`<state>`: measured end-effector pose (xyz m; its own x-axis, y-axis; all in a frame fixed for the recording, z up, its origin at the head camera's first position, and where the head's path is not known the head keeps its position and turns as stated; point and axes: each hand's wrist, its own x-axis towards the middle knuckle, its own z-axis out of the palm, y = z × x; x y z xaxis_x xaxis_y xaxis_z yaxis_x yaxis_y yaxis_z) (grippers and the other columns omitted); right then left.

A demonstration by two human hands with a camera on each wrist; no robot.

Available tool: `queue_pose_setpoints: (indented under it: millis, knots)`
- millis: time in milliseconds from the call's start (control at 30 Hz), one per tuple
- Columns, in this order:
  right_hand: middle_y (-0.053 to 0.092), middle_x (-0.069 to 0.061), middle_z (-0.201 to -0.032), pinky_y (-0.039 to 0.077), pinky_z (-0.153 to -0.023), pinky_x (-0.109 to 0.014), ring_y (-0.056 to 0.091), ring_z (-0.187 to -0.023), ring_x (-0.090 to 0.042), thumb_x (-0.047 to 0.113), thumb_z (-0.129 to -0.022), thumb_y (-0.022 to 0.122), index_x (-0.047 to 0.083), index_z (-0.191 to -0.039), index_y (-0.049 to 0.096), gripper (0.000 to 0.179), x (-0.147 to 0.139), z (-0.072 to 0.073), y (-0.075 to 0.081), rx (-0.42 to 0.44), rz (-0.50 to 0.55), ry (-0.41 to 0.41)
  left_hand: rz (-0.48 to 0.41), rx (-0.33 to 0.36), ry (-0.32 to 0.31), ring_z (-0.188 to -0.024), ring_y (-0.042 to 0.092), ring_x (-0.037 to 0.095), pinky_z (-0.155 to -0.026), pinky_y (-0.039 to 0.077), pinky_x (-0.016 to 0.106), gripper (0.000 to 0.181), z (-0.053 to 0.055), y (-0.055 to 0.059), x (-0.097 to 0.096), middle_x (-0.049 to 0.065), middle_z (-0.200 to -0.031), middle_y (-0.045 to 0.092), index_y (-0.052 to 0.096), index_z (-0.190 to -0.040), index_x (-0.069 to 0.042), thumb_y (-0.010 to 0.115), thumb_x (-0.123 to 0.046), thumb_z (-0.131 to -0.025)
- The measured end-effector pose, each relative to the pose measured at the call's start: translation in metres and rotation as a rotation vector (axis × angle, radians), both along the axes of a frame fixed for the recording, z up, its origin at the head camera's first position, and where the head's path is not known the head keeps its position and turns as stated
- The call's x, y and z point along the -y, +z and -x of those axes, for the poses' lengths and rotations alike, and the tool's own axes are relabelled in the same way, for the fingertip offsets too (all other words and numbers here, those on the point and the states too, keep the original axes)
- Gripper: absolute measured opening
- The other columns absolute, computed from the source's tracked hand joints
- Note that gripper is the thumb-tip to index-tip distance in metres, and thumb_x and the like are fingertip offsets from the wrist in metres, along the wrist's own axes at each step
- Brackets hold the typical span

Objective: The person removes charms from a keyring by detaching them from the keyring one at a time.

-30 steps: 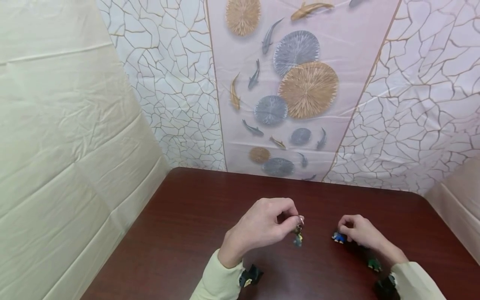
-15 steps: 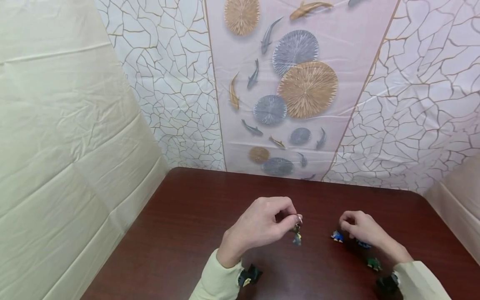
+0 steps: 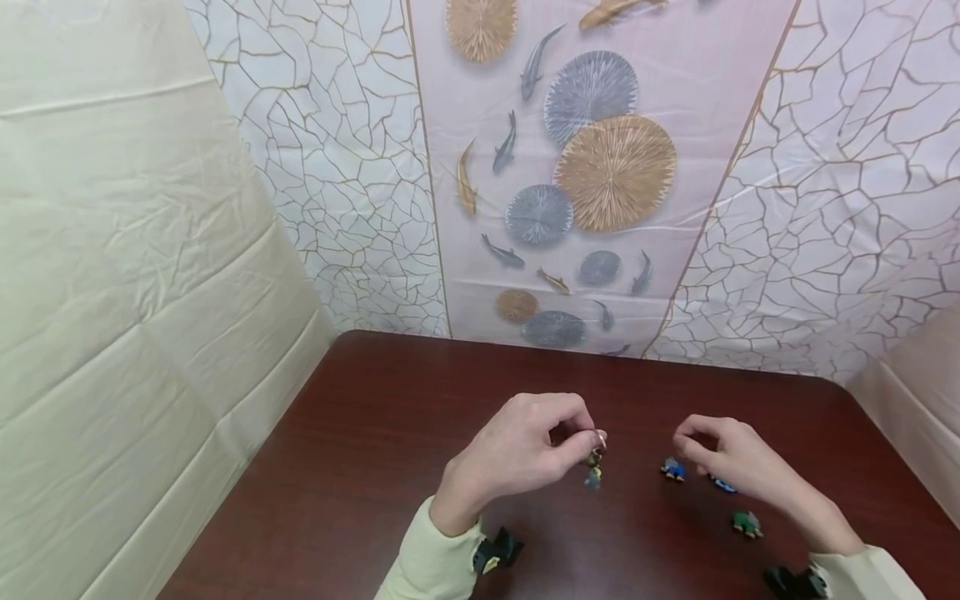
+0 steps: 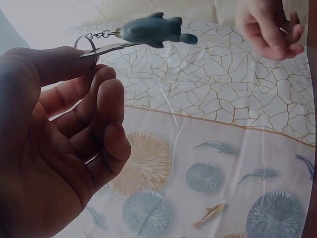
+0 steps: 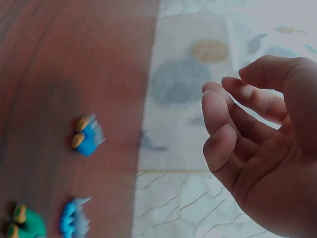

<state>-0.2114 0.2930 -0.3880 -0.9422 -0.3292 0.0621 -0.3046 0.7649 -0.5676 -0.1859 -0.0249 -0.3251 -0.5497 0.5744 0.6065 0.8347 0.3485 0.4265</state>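
My left hand point(image 3: 517, 454) pinches the metal ring of a keychain point(image 4: 153, 30) between thumb and forefinger. A short chain links the ring to a small teal animal figure, and a flat metal piece also shows beside the ring. In the head view the figure hangs below the fingertips, over the table. My right hand point(image 3: 738, 458) hovers with loosely curled fingers and nothing between them. Just left of it lies a blue toy figure point(image 3: 672, 469) with yellow feet. A lighter blue figure point(image 3: 723, 483) is partly hidden under the hand, and a green figure point(image 3: 747, 524) lies nearer.
The dark red-brown table point(image 3: 390, 417) ends at a patterned cloth backdrop point(image 3: 367, 217) with fish and round motifs. A cream cloth wall point(image 3: 150, 275) rises along the left side. Each wrist carries a black camera mount.
My right hand has lifted off the blue figure and drawn back, leaving it on the table; the lighter blue figure has come into view. The left hand stays nearly still with the keychain.
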Motion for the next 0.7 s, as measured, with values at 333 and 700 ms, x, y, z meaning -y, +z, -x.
queue_pose_setpoints:
  millis: [333,700]
  knots:
    - [0.06,0.008,-0.066,0.044,-0.049,-0.025,0.056,-0.059,-0.005,0.02,-0.097,0.06,0.026,-0.091,0.065,0.01,0.027,-0.034,0.031,-0.132,0.143,0.067,-0.019,0.003,-0.027,-0.06,0.044,-0.008,-0.057,0.037,0.006,0.01,-0.003,0.003,0.002,-0.015,-0.072,0.063,0.063,-0.081,-0.021,0.067,-0.018,-0.09]
    - [0.061,0.017,-0.077,0.046,-0.054,-0.019,0.058,-0.063,-0.003,0.003,-0.092,0.063,0.03,-0.088,0.063,0.028,0.051,-0.063,0.054,-0.276,0.238,0.231,-0.014,-0.019,-0.026,-0.059,0.043,-0.009,-0.055,0.037,0.006,0.011,-0.003,0.004,0.002,-0.017,-0.072,0.061,0.062,-0.08,-0.022,0.066,-0.018,-0.09]
